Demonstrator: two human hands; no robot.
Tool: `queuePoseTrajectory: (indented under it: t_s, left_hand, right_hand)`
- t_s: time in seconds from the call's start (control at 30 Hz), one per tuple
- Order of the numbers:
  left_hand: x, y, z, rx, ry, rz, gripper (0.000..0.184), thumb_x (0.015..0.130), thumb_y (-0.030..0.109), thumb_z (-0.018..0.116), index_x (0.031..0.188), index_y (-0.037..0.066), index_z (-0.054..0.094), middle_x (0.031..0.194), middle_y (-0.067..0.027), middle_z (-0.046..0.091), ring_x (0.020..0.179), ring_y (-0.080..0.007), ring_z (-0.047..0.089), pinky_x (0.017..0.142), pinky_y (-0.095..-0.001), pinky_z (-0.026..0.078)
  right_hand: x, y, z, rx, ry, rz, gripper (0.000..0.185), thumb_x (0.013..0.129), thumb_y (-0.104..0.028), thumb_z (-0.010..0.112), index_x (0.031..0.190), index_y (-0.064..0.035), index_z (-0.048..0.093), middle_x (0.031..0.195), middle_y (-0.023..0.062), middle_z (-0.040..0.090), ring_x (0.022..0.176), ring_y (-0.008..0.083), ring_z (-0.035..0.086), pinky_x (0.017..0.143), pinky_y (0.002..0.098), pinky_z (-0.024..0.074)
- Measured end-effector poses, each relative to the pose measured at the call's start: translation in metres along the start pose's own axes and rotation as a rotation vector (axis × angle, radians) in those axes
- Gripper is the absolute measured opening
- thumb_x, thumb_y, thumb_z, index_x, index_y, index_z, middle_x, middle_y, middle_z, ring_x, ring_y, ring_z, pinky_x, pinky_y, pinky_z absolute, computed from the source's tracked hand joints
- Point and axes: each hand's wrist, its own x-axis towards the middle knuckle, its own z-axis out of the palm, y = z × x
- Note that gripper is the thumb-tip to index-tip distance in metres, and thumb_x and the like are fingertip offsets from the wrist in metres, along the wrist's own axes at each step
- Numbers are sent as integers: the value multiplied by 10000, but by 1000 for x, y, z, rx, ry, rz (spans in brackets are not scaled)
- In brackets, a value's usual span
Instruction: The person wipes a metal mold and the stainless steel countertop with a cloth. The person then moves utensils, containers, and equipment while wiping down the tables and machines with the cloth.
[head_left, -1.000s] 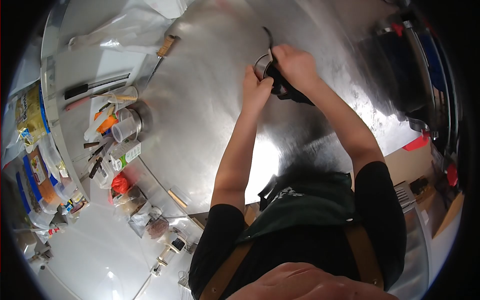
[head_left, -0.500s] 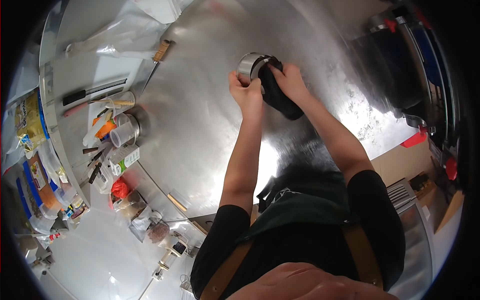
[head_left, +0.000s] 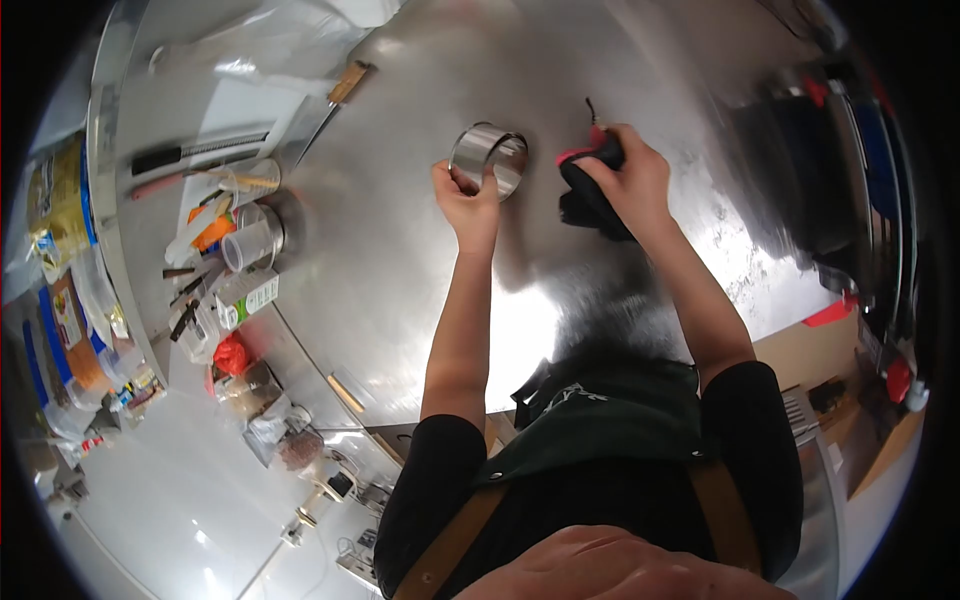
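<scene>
Our metal table (head_left: 400, 250) is shining; our left hand (head_left: 468, 208) is pinching a round, smooth ring (head_left: 468, 150), our right hand (head_left: 637, 180) squeezing black cloth (head_left: 588, 195).

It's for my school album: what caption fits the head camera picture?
Left hand grips a metal ring, right hand a black cloth, over a steel worktop.

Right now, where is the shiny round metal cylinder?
In the head view, the cylinder is in the left grip, over the grey metal tabletop, left of the black-and-red bundle in the right grip.
</scene>
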Motion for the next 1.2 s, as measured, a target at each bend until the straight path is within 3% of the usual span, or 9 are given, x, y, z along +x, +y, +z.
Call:
queuePoseTrajectory:
  t_s: [0.17, 0.23, 0.3, 0.5, 0.6, 0.87, 0.97, 1.07, 1.2]
  left_hand:
    - [-6, -6, -16, 107, -65, 123, 357, 691, 7, 738, 932, 46, 478, 702, 17, 431, 573, -69, 407, 521, -234, 357]
    - [-15, -3, -8, 123, -146, 224, 374, 662, -4, 724, 951, 42, 492, 692, 4, 480, 544, -74, 453, 512, -233, 379]
    - [-20, 0, -10, 126, -213, 182, 388, 676, -18, 707, 992, 31, 488, 706, 10, 497, 551, -68, 461, 522, -241, 398]
    - [-31, -11, -46, -31, 87, 159, 393, 727, -52, 670, 1048, 16, 454, 794, -16, 514, 659, -92, 518, 574, -240, 441]
    - [-32, -46, -88, 332, 337, 6, 403, 750, -5, 724, 1047, -5, 450, 898, -75, 541, 762, -134, 554, 653, -253, 461]
    - [-23, -103, -114, 763, 349, 221, 553, 717, 214, 849, 1089, -35, 524, 901, -143, 597, 746, -306, 574, 742, -415, 440]
    - [-20, -114, -100, 903, 339, 403, 320, 795, 187, 769, 988, -27, 628, 929, -160, 650, 824, -378, 601, 751, -451, 441]
    - [-26, -124, -104, 844, 177, 101, 161, 844, 120, 699, 927, -8, 648, 933, -154, 656, 839, -386, 601, 742, -446, 447]
    - [-20, -116, -107, 885, 205, 320, 118, 862, 83, 652, 921, -17, 635, 897, -158, 629, 788, -371, 581, 701, -449, 436]
  right_hand:
    - [16, -7, 27, 468, 198, -53, 505, 738, -248, 821, 1120, -37, 568, 922, 137, 672, 817, 249, 675, 755, 342, 537]
    - [32, -21, 54, 167, -72, -194, 566, 759, -398, 777, 1131, -28, 566, 977, 122, 671, 871, 234, 670, 830, 348, 511]
    - [37, -31, 58, 279, -485, 104, 537, 775, -289, 788, 1169, -18, 543, 1056, 129, 641, 937, 219, 646, 803, 325, 512]
    - [30, -10, 42, -10, -321, -5, 572, 738, -386, 766, 1163, -39, 603, 1148, 108, 648, 1018, 278, 648, 918, 392, 491]
    - [-6, 20, 36, -241, -356, -822, 429, 798, -253, 737, 1158, -49, 626, 1231, 106, 614, 1156, 292, 579, 1031, 433, 431]
    - [65, 12, 98, -438, -412, -966, 490, 844, -238, 662, 1300, -101, 544, 1366, 110, 521, 1235, 268, 501, 1074, 422, 375]
    - [126, -4, 146, -466, -295, -1017, 465, 851, -259, 656, 1280, -106, 563, 1365, 85, 532, 1208, 249, 512, 1047, 403, 383]
    - [187, -18, 194, -516, -194, -1061, 427, 872, -284, 625, 1265, -124, 574, 1333, 52, 557, 1195, 226, 510, 1026, 388, 382]
    - [262, -33, 233, -606, -156, -950, 392, 922, -273, 545, 1288, -133, 561, 1287, 30, 572, 1168, 225, 519, 973, 401, 404]
